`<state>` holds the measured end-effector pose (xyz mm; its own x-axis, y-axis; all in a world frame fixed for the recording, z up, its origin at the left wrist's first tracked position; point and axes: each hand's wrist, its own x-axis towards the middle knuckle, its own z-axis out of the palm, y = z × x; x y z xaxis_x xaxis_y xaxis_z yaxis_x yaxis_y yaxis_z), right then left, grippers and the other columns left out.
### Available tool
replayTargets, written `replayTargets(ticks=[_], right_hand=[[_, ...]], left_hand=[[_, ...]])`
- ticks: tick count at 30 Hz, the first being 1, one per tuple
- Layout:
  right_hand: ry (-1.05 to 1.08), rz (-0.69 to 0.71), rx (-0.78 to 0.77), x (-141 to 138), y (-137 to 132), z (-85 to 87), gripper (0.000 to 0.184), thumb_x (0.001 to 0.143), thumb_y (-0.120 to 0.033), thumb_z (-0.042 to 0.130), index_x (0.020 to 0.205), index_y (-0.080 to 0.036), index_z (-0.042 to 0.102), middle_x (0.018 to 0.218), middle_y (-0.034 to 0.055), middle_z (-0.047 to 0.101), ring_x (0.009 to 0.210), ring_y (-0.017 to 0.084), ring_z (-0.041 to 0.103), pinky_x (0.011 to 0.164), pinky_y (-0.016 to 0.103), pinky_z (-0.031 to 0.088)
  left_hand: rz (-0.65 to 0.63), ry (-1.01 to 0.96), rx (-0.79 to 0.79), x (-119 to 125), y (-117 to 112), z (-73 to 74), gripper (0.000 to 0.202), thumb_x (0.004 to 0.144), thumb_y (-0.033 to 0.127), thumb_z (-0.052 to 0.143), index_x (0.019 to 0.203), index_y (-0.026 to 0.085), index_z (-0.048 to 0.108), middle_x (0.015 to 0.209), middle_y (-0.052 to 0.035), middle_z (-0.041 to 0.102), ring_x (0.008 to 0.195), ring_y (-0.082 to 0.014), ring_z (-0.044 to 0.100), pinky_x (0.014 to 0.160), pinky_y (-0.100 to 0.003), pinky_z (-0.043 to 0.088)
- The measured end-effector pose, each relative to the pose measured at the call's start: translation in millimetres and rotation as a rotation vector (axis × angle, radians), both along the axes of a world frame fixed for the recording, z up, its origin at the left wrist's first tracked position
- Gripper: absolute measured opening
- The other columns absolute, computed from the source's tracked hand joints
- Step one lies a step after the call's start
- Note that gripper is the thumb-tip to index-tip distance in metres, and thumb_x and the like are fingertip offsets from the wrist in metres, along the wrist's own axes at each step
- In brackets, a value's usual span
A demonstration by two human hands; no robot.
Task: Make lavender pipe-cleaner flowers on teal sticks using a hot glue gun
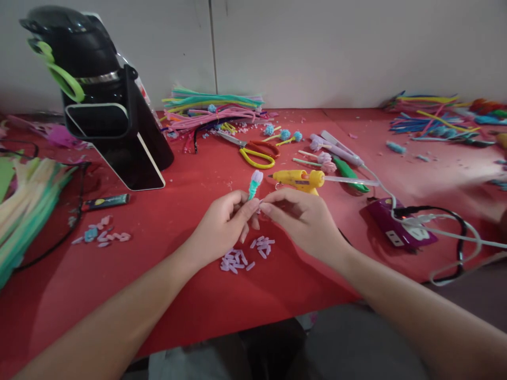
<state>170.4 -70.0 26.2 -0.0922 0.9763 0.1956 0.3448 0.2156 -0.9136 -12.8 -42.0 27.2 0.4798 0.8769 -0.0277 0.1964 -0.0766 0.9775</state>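
Observation:
My left hand [224,224] is closed around a small pipe-cleaner flower [255,182], with a lavender head above a teal, wrapped stem. My right hand [304,216] pinches thumb and forefinger together beside the left thumb tip. A tiny lavender bit shows between the two hands, but what exactly the right fingers grip is too small to make out. Below the hands lie two loose groups of short lavender pipe-cleaner pieces [233,260]. Just beyond my right hand stands a yellow hot glue gun [297,178], its nozzle pointing left.
Scissors [257,154] and finished fuzzy flowers [284,134] lie farther back. A black bottle in a holder [114,105] rises at left, near a lighter [106,202]. Pipe-cleaner bundles [214,108] line the wall. At right, cables run from a purple power strip [400,224].

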Motion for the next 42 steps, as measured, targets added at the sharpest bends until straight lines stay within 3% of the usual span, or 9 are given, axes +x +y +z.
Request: replayTargets(ticks=[7,13,17,24,30,42], right_hand=[[0.098,0.18,-0.071,2.4,-0.9,6.6,0.022,0.095,-0.033,0.062,0.079,-0.019,0.066,0.074,0.0,0.068,0.068,0.012,0.06,0.067,0.027,0.051],[0.138,-0.008,-0.046,7.3,-1.9,14.7,0.016,0.083,-0.033,0.076,0.075,-0.02,0.071,0.074,0.0015,0.072,0.068,0.014,0.065,0.066,0.028,0.055],[0.024,-0.074,0.022,15.5,-2.9,22.3,0.015,0.085,-0.032,0.073,0.076,-0.021,0.071,0.076,0.0028,0.074,0.07,0.017,0.067,0.067,0.031,0.058],[-0.158,-0.074,0.124,24.4,-2.8,20.5,0.017,0.094,-0.034,0.063,0.089,-0.021,0.072,0.084,0.0037,0.075,0.074,0.017,0.068,0.068,0.032,0.057],[-0.215,-0.069,0.23,19.3,-2.5,18.1,0.011,0.094,-0.027,0.065,0.088,-0.021,0.071,0.089,0.0024,0.076,0.076,0.016,0.067,0.07,0.029,0.054],[-0.216,-0.097,0.236,18.3,-1.9,12.4,0.011,0.094,-0.029,0.066,0.09,-0.02,0.071,0.092,0.0031,0.077,0.078,0.016,0.068,0.068,0.028,0.052]], left_hand=[[-0.086,-0.158,-0.091,-0.5,0.8,1.0,0.033,0.098,0.042,0.058,0.078,0.017,0.053,0.063,0.0036,0.059,0.041,-0.0027,0.045,0.04,-0.016,0.036],[-0.058,-0.264,-0.287,-2.5,1.7,0.8,0.027,0.098,0.037,0.058,0.082,0.016,0.062,0.063,0.0009,0.064,0.039,-0.0038,0.048,0.038,-0.017,0.033],[-0.042,-0.219,-0.309,-2.7,1.6,0.7,0.027,0.095,0.037,0.06,0.077,0.016,0.063,0.058,0.0011,0.061,0.038,-0.0046,0.044,0.038,-0.018,0.03],[-0.058,-0.187,-0.328,-1.9,0.4,3.1,0.029,0.094,0.037,0.059,0.071,0.018,0.059,0.054,0.0016,0.057,0.04,-0.0063,0.043,0.037,-0.019,0.027],[-0.078,-0.198,-0.332,-0.8,0.4,5.2,0.03,0.095,0.031,0.056,0.068,0.018,0.058,0.052,0.0021,0.057,0.038,-0.0053,0.042,0.037,-0.018,0.027],[-0.116,-0.193,-0.318,-1.4,0.5,1.4,0.032,0.095,0.032,0.059,0.067,0.016,0.057,0.053,0.0029,0.057,0.039,-0.0031,0.043,0.039,-0.015,0.032]])
